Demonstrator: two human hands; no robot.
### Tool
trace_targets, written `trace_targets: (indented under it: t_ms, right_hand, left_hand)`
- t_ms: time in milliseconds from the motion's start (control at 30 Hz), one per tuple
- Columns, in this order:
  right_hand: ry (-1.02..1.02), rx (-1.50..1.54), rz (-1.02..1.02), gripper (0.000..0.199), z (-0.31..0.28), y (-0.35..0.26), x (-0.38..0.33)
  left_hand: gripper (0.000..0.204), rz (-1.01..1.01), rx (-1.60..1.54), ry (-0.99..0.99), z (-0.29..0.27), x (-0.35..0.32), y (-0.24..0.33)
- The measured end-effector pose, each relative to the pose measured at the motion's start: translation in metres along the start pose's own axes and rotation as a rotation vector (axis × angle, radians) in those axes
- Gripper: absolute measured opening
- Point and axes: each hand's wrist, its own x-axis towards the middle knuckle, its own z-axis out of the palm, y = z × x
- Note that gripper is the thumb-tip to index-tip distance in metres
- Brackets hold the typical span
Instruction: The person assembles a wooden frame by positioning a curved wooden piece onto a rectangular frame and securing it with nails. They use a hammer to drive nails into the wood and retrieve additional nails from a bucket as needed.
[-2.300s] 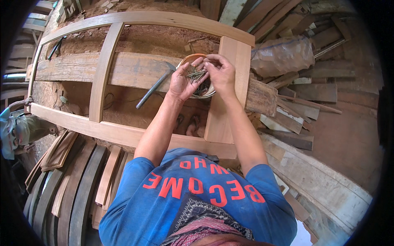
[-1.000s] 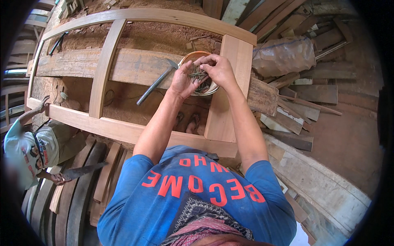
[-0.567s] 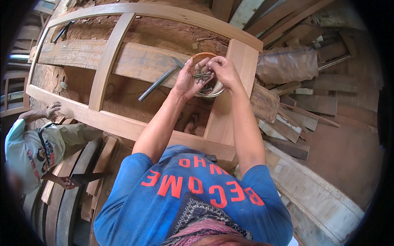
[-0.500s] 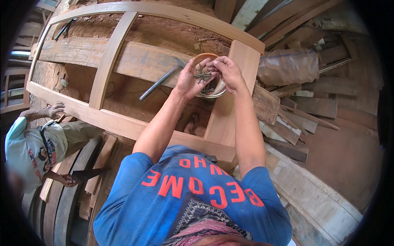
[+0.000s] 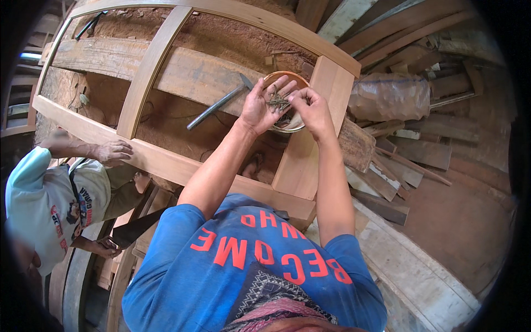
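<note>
My left hand (image 5: 259, 110) is palm up with its fingers stretched out, holding a small heap of nails (image 5: 278, 104). Beside it, my right hand (image 5: 315, 115) has thumb and fingers pinched at the edge of the heap; whatever lies between those fingertips is hidden. Under both hands sits a round tub (image 5: 301, 81) with an orange-brown inner wall, partly covered by them, with more thin pieces inside. A hammer (image 5: 217, 107) lies to the left, its head on a thick plank (image 5: 202, 72) beneath the wooden frame (image 5: 160, 160).
At the left a person (image 5: 52, 205) rests one hand on the frame and holds a dark saw (image 5: 138, 228) in the other. Offcut boards (image 5: 420, 149) and a plastic-wrapped bundle (image 5: 390, 97) lie to the right. A dark tool (image 5: 91, 25) lies at the far left.
My left fingers have opened out flatter under the nails, and my right hand has shifted slightly down and right. The other person has come closer, their hand sliding right along the frame.
</note>
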Motion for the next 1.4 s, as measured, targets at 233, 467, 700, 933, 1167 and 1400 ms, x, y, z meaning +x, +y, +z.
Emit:
trace_targets:
  t_ms: [233, 467, 700, 933, 1167, 1400]
  right_hand:
    - [0.140, -0.538, 0.051, 0.026, 0.023, -0.007, -0.023]
    - [0.162, -0.276, 0.076, 0.016, 0.017, 0.018, -0.016]
    - [0.071, 0.103, 0.086, 0.005, 0.005, 0.028, -0.012]
    - [0.057, 0.414, 0.138, 0.010, 0.000, 0.038, -0.011]
    - [-0.078, 0.821, 0.151, 0.018, -0.004, 0.045, -0.008]
    - [-0.109, 1.009, 0.163, 0.011, -0.013, 0.047, 0.000]
  left_hand:
    - [0.071, 0.051, 0.077, -0.003, 0.003, 0.002, -0.005]
    - [0.072, 0.040, 0.054, -0.017, 0.001, 0.000, -0.005]
    - [0.070, 0.016, 0.019, -0.016, -0.001, -0.002, -0.002]
    - [0.073, 0.003, 0.115, 0.031, -0.009, 0.001, -0.002]
    - [0.076, -0.064, 0.114, 0.027, -0.002, -0.001, 0.002]
    - [0.080, -0.068, 0.009, -0.040, -0.007, 0.002, 0.001]
